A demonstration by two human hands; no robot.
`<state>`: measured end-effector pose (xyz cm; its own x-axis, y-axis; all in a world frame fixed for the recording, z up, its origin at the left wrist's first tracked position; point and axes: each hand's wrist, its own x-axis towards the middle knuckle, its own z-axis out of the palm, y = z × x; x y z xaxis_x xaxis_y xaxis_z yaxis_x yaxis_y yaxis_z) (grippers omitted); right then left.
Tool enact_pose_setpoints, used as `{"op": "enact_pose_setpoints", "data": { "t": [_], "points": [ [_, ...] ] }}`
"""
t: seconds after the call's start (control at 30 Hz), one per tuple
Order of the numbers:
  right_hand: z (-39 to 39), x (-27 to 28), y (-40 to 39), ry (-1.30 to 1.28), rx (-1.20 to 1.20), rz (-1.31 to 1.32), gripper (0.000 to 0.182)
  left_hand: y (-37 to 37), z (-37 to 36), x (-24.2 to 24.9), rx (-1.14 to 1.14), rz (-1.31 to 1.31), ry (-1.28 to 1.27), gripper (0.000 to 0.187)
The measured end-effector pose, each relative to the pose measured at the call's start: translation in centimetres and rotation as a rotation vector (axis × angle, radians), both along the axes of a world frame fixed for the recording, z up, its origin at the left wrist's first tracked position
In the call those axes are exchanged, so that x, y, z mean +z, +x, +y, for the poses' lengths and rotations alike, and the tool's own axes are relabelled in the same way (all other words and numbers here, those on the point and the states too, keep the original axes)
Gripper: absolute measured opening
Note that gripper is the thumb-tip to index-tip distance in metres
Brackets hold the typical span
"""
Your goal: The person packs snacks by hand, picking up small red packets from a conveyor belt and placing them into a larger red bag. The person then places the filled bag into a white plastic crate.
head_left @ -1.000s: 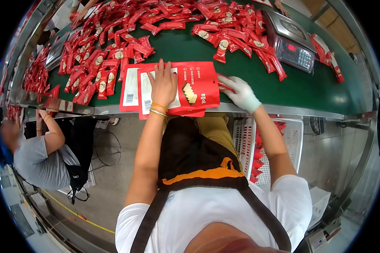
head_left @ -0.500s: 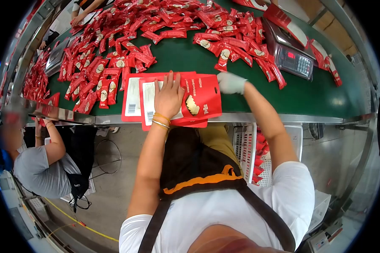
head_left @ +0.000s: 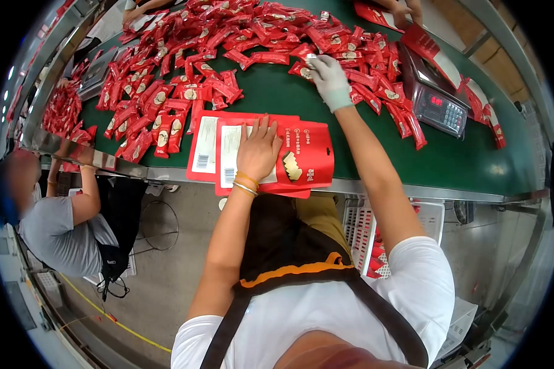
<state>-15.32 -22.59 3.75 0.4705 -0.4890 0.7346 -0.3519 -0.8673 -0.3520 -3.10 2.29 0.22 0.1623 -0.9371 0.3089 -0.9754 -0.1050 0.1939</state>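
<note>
My left hand (head_left: 258, 150) lies flat on a small stack of red pouches (head_left: 306, 154) at the table's near edge, its fingers spread. The top pouch has a pale label panel with a barcode and a picture of pale food pieces. Beyond the stack, my right hand (head_left: 331, 80), in a white glove, is over the near side of the heap of small red packets (head_left: 209, 37). Its fingers stretch toward a red packet (head_left: 301, 70), and I see nothing held in them. The palm side is hidden.
A digital scale (head_left: 440, 107) stands at the right, with a red pouch (head_left: 431, 55) on it. Another scale (head_left: 97, 74) is at the left. Below the edge are white baskets (head_left: 358, 230). A seated person (head_left: 64, 227) works at left; other people's hands (head_left: 403, 12) show across the green table.
My right hand has moved from the pouches' right edge up and away to the packet heap. My left hand stays flat on the pouches. The whole view has shifted slightly.
</note>
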Motion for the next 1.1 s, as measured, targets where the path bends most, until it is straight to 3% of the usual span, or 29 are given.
{"op": "enact_pose_setpoints", "data": {
  "t": [0.07, 0.23, 0.33, 0.37, 0.4, 0.53, 0.6, 0.77, 0.87, 0.93, 0.97, 1.1],
  "points": [
    [-5.6, -6.5, 2.6, -0.002, 0.012, 0.251, 0.033, -0.1, -0.1, 0.4, 0.002, 0.028, 0.007, 0.049],
    [-4.7, -5.6, 1.4, 0.258, -0.099, 0.545, 0.053, 0.3, -0.3, 0.1, 0.018, 0.039, 0.056, 0.049],
    [-2.1, -4.3, -1.4, 0.241, -0.203, 0.63, 0.061, 0.5, -0.4, -0.6, 0.011, 0.046, 0.031, 0.049],
    [-1.8, -5.3, -3.6, 0.187, -0.098, 0.551, 0.061, 0.4, -0.3, -0.1, 0.018, 0.071, 0.074, 0.052],
    [-0.5, -7.0, -5.9, 0.319, 0.072, 0.232, 0.06, 0.6, -0.3, -0.7, 0.012, 0.083, 0.088, 0.052],
    [10.8, -4.7, -16.8, 0.451, -0.175, 0.126, 0.059, 1.6, -1.0, -1.2, 0.006, 0.189, 0.105, 0.058],
    [14.3, -3.9, -19.2, 0.384, -0.086, 0.218, 0.057, 2.0, -1.3, -1.5, 0.007, 0.233, 0.117, 0.058],
    [13.8, -3.6, -15.1, 0.219, 0.179, 0.277, 0.049, 0.7, -0.9, -0.2, 0.025, 0.271, 0.068, 0.058],
    [10.8, -5.6, -9.5, 0.221, 0.338, 0.326, 0.042, 0.8, -0.7, -0.5, 0.014, 0.105, 0.086, 0.057],
    [10.5, -7.0, -6.3, 0.971, 0.589, 0.108, 0.037, 1.0, -0.8, -1.0, -0.026, 0.053, 0.073, 0.058],
    [10.5, -7.2, -5.1, 1.128, 0.643, 0.073, 0.037, 1.0, -0.7, -0.9, -0.037, 0.052, 0.051, 0.058],
    [10.7, -7.0, -3.7, 1.162, 0.779, 0.166, 0.036, 0.5, -0.7, -0.3, -0.004, 0.039, -0.006, 0.059]
  ]
}}
